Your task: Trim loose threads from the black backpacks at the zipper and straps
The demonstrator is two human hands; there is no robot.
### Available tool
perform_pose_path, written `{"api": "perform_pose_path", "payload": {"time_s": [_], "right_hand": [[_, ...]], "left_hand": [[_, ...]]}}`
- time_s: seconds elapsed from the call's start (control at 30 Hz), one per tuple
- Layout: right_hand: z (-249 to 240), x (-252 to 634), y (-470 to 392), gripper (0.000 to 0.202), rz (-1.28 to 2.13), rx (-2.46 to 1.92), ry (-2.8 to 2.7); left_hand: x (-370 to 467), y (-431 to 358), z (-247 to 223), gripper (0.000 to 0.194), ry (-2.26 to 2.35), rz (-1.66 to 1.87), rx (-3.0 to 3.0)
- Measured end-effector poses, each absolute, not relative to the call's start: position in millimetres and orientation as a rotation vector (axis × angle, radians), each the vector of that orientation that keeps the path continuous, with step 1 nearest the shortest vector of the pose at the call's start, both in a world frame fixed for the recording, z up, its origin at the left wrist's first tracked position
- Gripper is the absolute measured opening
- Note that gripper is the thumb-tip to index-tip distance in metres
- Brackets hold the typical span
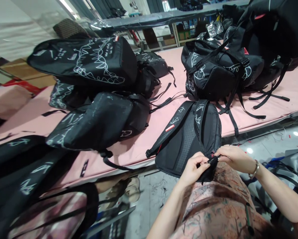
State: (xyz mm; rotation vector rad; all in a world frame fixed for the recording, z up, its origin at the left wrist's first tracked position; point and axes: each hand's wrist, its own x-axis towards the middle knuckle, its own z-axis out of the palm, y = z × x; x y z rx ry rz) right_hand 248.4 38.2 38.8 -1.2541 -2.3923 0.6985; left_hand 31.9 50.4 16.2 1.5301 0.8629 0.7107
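Where the black backpack [188, 139] hangs over the near edge of the pink tabletop [149, 132], low and right of centre in the frame, both hands meet at its bottom corner. The left hand [194, 167] pinches a fold of dark fabric, fingers closed on it; the right hand [235, 157] nips a small black strap end or zip tab beside it, fingers also closed. The bag looks soft, limp and light, probably empty, so it likely sags unless held by a seam, strap or padded back panel. Farther up, more printed backpacks [89, 63] pile across the tabletop.
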Motion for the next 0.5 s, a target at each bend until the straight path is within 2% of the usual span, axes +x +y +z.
{"api": "perform_pose_path", "payload": {"time_s": [0.23, 0.4, 0.5], "right_hand": [[34, 243, 38, 0.027, 0.794, -1.26, -2.256], [13, 226, 28, 0.02, 1.136, -1.346, -1.659], [-9, 215, 14, 0.026, 1.251, -1.35, -1.34]], "left_hand": [[31, 51, 15, 0.024, 0.884, 0.725, 1.479], [27, 52, 10, 0.023, 0.982, 0.782, 1.473], [26, 50, 12, 0.022, 1.107, 0.88, 1.545]]}}
